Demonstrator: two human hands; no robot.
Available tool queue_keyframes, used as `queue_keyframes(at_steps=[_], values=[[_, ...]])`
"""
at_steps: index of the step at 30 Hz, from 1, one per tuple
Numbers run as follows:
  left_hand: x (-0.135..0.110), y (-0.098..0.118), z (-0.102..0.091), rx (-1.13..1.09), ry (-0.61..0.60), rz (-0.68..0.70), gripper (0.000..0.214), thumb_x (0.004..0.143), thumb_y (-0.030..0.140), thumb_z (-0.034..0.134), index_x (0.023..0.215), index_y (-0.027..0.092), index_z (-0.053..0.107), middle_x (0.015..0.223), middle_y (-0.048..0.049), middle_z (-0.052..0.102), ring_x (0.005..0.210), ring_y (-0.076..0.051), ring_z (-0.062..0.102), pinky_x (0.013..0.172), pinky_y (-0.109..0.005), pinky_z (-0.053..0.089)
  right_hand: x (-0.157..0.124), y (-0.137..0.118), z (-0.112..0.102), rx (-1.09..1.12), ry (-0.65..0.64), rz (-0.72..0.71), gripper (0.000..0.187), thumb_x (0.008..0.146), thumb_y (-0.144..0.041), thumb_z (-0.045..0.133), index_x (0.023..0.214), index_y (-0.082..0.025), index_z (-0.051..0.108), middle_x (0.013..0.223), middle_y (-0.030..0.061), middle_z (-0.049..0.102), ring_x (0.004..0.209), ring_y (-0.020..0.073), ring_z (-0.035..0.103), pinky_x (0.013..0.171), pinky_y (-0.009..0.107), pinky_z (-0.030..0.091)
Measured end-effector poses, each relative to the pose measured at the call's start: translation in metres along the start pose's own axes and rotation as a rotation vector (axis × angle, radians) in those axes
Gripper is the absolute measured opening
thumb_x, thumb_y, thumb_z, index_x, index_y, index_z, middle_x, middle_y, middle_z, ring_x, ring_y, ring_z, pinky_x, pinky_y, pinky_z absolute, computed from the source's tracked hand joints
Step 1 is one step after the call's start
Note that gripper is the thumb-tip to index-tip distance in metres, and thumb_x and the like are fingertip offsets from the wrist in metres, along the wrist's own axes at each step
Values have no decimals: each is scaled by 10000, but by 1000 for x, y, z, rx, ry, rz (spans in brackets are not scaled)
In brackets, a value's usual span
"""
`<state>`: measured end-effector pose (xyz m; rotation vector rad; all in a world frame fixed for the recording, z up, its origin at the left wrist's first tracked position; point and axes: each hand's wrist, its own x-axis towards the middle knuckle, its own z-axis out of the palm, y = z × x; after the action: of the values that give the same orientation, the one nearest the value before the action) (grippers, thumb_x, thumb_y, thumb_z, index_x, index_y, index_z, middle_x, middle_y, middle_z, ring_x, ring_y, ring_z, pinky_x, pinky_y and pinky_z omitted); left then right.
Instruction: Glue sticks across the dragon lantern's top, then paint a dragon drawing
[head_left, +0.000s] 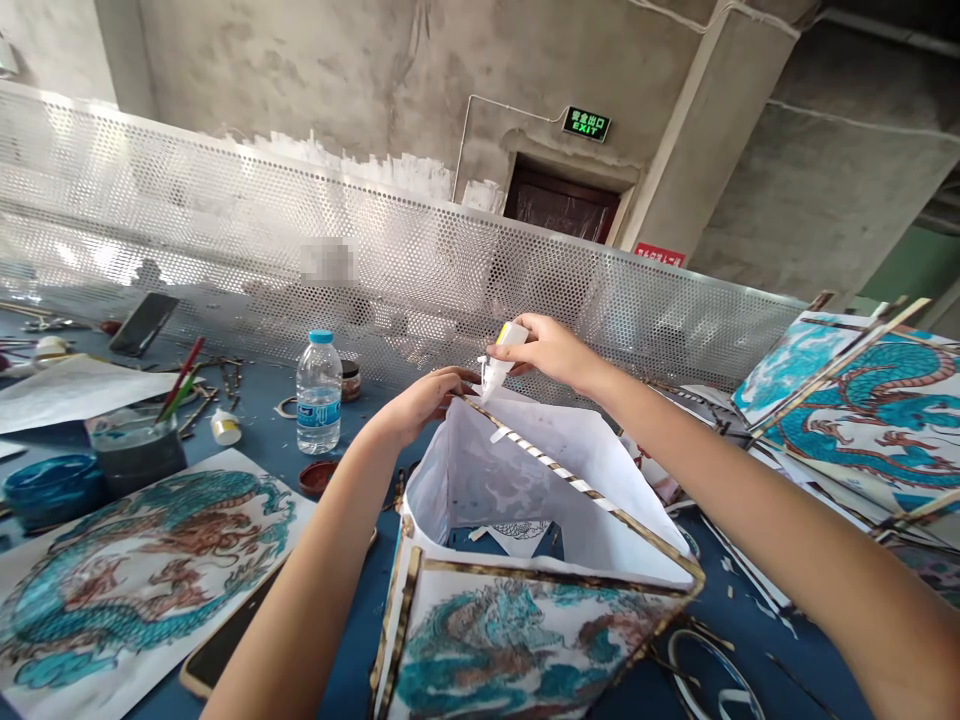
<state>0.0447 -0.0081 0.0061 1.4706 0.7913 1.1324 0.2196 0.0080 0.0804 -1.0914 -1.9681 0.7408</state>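
My right hand (pixel 551 350) grips a small white glue bottle (pixel 502 362), tipped nozzle-down at the far corner of a paper lantern (pixel 540 650). The lantern has a dark stick frame and white paper walls, with a blue-green and brown dragon painted on the near side. At that far corner, my left hand (pixel 429 402) has its fingers closed around the frame, near the end of a long stick (pixel 555 465) that slants across the open top. Short white strips are wrapped along this stick. My left fingertips are partly hidden behind the paper edge.
Left of the lantern lie a dragon painting (pixel 150 570), a phone (pixel 232 640), a water bottle (pixel 319 395), a blue paint jar (pixel 56 490) and a brush cup (pixel 139 455). Another painted lantern (pixel 862 400) stands right. A tape roll (pixel 712 670) lies near right. A perforated metal screen (pixel 420 270) rises behind.
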Motion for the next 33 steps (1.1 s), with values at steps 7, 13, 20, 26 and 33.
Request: queue_keyframes(at_steps=[7,13,20,26,33], values=[[3,-2,-2,-26,11,-24,215,685,171,517,860,160,641,918,-72,661,943,-228,584,800,-323,451,-18,-13,-9,2,21,-206,319,693,-392,701,832,-189,498,796,10,565,721,148,573,607,282,501],[6,-1,-9,-50,-3,-40,284,703,229,528,959,152,623,895,-87,673,834,-218,605,741,-335,449,-60,-26,-18,-23,41,-317,307,764,-381,645,983,-207,517,790,-14,504,702,112,501,620,248,425],[7,0,-21,-74,24,-39,316,751,301,518,1009,134,591,847,-96,684,792,-220,632,729,-349,458,-88,-22,-26,-101,50,-261,303,765,-362,648,1000,-216,524,792,-8,523,684,111,490,616,248,403],[5,2,-41,-98,76,39,297,742,244,511,1003,124,586,838,-102,687,758,-221,649,715,-367,493,-118,-11,-48,-50,296,-199,311,723,-376,679,955,-232,530,799,-6,525,695,125,512,613,250,428],[-8,21,-64,-233,605,201,261,637,74,471,864,121,591,749,-51,646,702,-172,619,679,-310,482,-182,104,-98,164,489,253,420,556,-380,780,747,-208,448,793,0,584,804,183,598,765,311,467]])
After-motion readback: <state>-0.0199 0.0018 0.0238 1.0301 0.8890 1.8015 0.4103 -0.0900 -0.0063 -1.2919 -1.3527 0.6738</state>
